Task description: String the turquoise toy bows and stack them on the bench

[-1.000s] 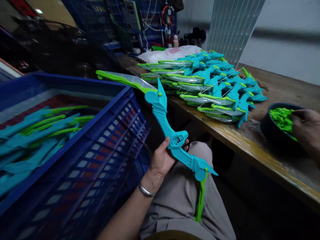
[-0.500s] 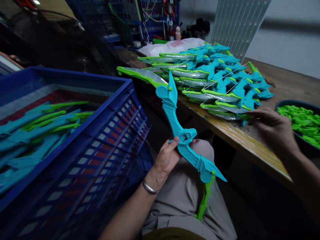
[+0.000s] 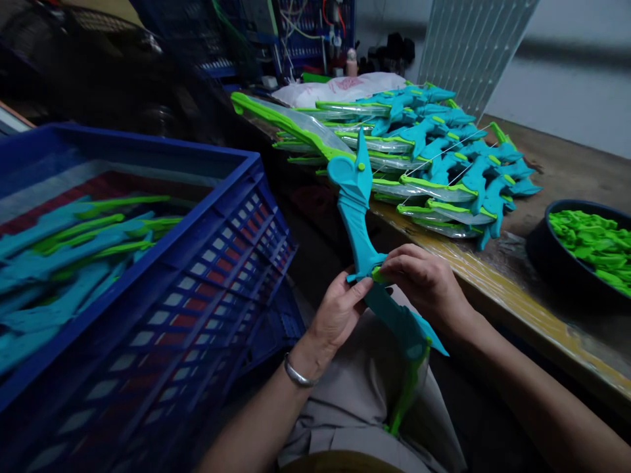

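My left hand (image 3: 339,314) grips the middle of a teal toy bow (image 3: 355,217) with green limbs, held over my lap. My right hand (image 3: 424,284) presses a small green plastic piece (image 3: 378,274) onto the bow's middle, fingers pinched on it. The bow's upper green limb reaches up to the left, toward the table; its lower limb hangs down past my knee. A black bowl (image 3: 547,263) of small green pieces stands at the right on the table.
A blue crate (image 3: 207,263) with bow parts sits at my left. A stack of finished bows (image 3: 434,164) lies on the wooden table (image 3: 552,177). A white bag and tools stand behind it; a ribbed white panel leans at the back.
My right hand left the bowl, came across with a green piece and now sits on the bow's middle. The bow has swung a little to the right and up.
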`<state>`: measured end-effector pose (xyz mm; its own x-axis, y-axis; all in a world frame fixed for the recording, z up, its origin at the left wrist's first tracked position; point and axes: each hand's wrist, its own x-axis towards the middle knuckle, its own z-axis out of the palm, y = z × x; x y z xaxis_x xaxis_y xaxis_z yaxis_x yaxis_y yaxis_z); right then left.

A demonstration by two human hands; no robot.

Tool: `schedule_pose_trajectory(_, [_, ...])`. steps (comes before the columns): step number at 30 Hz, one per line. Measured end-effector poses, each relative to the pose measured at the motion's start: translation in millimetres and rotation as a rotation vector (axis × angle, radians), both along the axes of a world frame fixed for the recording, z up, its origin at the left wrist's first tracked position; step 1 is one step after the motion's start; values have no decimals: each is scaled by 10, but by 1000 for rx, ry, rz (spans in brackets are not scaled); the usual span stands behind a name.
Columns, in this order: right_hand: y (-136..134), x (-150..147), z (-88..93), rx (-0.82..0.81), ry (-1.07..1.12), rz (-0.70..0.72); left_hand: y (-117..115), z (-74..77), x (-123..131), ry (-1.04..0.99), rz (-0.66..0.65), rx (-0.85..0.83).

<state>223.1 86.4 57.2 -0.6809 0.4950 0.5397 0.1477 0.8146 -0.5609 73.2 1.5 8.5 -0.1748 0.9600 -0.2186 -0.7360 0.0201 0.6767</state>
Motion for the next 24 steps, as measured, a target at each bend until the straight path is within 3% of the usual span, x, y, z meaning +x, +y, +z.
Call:
schedule_pose_trajectory(4, [-7,-7,3,37,4,-3,-3,26,5,-7,-9,14])
schedule_pose_trajectory(12, [73,31,-27,150,77,120,-18,46,9,15,-19,42])
schedule_pose_trajectory(18, [25,46,21,312,36,66,-21,116,35,-12,-23,50])
schedule_pose_trajectory(24, [72,90,19,369,-66,88,-2,130,35,-11,-26,41])
